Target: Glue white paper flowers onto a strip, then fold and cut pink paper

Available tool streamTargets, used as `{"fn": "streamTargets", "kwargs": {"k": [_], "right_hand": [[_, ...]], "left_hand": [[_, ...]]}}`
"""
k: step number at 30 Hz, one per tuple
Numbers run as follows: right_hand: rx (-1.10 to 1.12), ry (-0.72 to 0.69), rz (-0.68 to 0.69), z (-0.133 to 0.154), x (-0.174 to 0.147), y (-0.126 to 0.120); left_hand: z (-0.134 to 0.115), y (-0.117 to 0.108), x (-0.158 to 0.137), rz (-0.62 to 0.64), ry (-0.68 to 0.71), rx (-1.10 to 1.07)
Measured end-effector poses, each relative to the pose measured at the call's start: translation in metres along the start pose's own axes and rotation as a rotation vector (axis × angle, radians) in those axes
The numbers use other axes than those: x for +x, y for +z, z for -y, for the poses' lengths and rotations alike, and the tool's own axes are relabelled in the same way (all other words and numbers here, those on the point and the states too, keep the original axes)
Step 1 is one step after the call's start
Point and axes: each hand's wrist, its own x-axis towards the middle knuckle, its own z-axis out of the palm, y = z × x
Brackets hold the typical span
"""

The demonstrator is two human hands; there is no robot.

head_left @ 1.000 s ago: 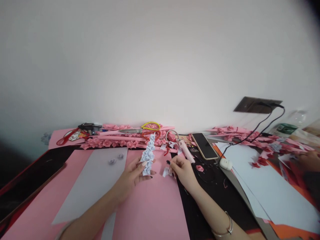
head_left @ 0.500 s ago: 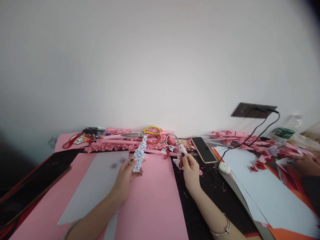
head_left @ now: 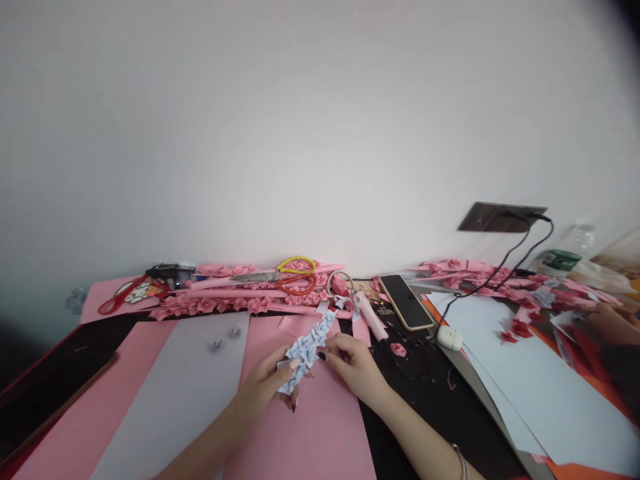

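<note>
Pink paper [head_left: 320,433] covers the near middle of the table, with a pale sheet [head_left: 175,387] at nine o'clock from the white spray [head_left: 306,352] and a black mat [head_left: 450,407] at four. The spray slants toward one o'clock over the pink paper, its lower end gripped by the left hand [head_left: 273,377], thumb on top, fingers beneath. The right hand [head_left: 353,363] is just beside it at three, fingers curled, tips close together. Two loose flowers [head_left: 217,344] lie on the pale sheet, near nine. At two come a pink tool [head_left: 370,317] and a phone [head_left: 407,303]; at three, a white case [head_left: 450,338] and white sheets [head_left: 515,373]. Farther off, scissors [head_left: 257,277] rest at eleven on pink sprays [head_left: 215,305] along the wall [head_left: 300,133], where a socket [head_left: 480,217] at two has cables plugged in.

Both forearms [head_left: 215,440] and a bracelet [head_left: 463,461] are cut off at the bottom. The right fingertips are partly hidden, so whether they hold anything I cannot tell; the spray covers part of the left fingers. Another person's hand [head_left: 613,323], at three, is blurred near the edge, its contents unclear. A dark object [head_left: 173,271] at ten is hard to identify.
</note>
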Motion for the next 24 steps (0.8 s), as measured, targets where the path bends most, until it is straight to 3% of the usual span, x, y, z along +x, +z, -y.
{"fn": "streamTargets", "kwargs": {"k": [4, 9, 14, 18, 21, 24], "right_hand": [[0.069, 0.079, -0.045, 0.002, 0.001, -0.005], [0.165, 0.170, -0.211, -0.007, 0.003, -0.010], [0.194, 0.197, -0.285, -0.016, 0.004, -0.011], [0.228, 0.196, -0.354, -0.015, 0.004, -0.012], [0.323, 0.193, -0.463, -0.014, 0.004, -0.013], [0.470, 0.182, -0.543, -0.015, 0.005, -0.015]], "left_hand": [[0.003, -0.006, 0.000, -0.056, 0.029, -0.088], [0.004, -0.013, 0.004, -0.188, 0.080, -0.246], [0.000, -0.022, 0.007, -0.304, 0.035, -0.585], [-0.006, -0.028, 0.007, -0.296, 0.017, -0.776], [-0.006, -0.028, 0.007, -0.334, 0.020, -0.755], [-0.003, -0.025, 0.008, -0.395, 0.061, -0.563]]}}
